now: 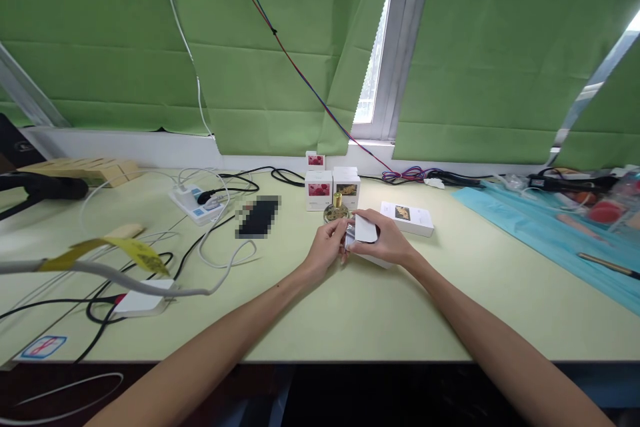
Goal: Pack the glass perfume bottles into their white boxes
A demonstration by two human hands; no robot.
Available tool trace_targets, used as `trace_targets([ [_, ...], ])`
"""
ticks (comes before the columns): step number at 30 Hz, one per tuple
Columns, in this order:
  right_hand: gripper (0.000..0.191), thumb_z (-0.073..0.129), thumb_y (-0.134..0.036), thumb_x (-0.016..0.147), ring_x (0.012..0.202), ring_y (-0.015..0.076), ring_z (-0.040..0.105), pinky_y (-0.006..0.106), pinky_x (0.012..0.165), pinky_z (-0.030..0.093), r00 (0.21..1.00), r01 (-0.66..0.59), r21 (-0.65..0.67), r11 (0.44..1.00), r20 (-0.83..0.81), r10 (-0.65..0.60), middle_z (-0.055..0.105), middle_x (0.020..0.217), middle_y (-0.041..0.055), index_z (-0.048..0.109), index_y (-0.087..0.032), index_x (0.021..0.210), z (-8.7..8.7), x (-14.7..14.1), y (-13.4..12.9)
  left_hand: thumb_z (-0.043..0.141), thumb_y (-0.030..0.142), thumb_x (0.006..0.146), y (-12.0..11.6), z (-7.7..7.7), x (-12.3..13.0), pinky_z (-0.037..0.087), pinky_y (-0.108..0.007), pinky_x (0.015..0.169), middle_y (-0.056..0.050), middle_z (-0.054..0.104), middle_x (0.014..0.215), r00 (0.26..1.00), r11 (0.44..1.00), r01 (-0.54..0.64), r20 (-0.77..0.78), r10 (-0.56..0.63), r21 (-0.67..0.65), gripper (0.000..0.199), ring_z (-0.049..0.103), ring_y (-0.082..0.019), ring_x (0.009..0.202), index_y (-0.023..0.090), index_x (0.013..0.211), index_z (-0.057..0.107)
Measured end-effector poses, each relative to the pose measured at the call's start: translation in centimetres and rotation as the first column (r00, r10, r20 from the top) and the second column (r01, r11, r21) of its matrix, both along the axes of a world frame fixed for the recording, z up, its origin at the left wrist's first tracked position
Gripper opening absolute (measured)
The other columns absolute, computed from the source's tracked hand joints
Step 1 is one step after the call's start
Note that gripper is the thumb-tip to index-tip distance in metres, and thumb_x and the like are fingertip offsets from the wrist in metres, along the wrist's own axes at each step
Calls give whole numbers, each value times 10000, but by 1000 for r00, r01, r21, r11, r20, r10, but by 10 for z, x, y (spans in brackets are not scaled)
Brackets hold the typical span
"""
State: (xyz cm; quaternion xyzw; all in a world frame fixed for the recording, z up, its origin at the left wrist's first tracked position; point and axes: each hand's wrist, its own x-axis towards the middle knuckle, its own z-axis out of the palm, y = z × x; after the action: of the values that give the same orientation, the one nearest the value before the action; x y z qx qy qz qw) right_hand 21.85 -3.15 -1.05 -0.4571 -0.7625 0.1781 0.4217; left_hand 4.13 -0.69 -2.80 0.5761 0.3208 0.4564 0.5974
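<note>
In the head view, my right hand [384,237] is wrapped round a small white box [366,229] held just above the table. My left hand [326,245] has its fingers closed at the left end of this box, where something silvery grey shows; its shape is too small to tell. More white card extends below my right hand, partly hidden by it. Directly behind my fingers stands a round glass bottle [335,212] with a gold cap, its lower part covered by my hands. A flat white carton with a gold picture [408,219] lies to the right of my right hand.
White cartons with red [319,193] and gold [350,188] pictures stand behind the bottle. A dark pixelated rectangle [258,217], a power strip [195,204] and tangled cables lie to the left. Blue sheeting [540,233] with assorted items covers the right side. The table edge [350,359] runs in front.
</note>
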Motion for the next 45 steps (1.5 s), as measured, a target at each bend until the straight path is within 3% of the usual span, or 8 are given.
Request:
trace_targets([
  [10, 620, 818, -424, 691, 998, 276, 653, 403, 858, 519, 1000, -7, 2, 1000, -17, 7, 685, 1128, 95, 616, -197, 1232, 3, -3, -3, 812, 562, 694, -4, 6, 0, 403, -195, 355, 17, 590, 701, 993, 990, 28, 116, -12, -137, 491, 531, -88, 490, 181, 959, 650],
  [29, 633, 829, -412, 693, 994, 274, 654, 388, 835, 526, 1000, -20, -7, 1000, -15, 19, 676, 1154, 93, 612, -215, 1254, 6, -7, -8, 838, 582, 627, -9, 7, 4, 361, -200, 329, 86, 474, 547, 997, 993, -19, 71, 27, -113, 556, 447, -73, 385, 179, 930, 604],
  [39, 622, 819, -401, 690, 980, 277, 651, 391, 832, 520, 999, -5, -10, 1000, -37, 4, 680, 1153, 100, 612, -207, 1244, 6, -7, -7, 720, 590, 786, -11, 7, 4, 330, -204, 319, 87, 459, 697, 990, 990, -114, -69, 120, 80, 472, 448, -55, 358, 235, 1009, 504],
  [45, 672, 823, -437, 680, 1051, 292, 640, 420, 915, 513, 984, 40, -35, 999, -173, -45, 680, 1181, 97, 579, -208, 1263, 11, -13, -11, 584, 618, 881, -5, 14, 2, 389, -199, 366, 60, 515, 724, 973, 970, -231, 12, 231, 72, 405, 495, -75, 439, 243, 983, 469],
])
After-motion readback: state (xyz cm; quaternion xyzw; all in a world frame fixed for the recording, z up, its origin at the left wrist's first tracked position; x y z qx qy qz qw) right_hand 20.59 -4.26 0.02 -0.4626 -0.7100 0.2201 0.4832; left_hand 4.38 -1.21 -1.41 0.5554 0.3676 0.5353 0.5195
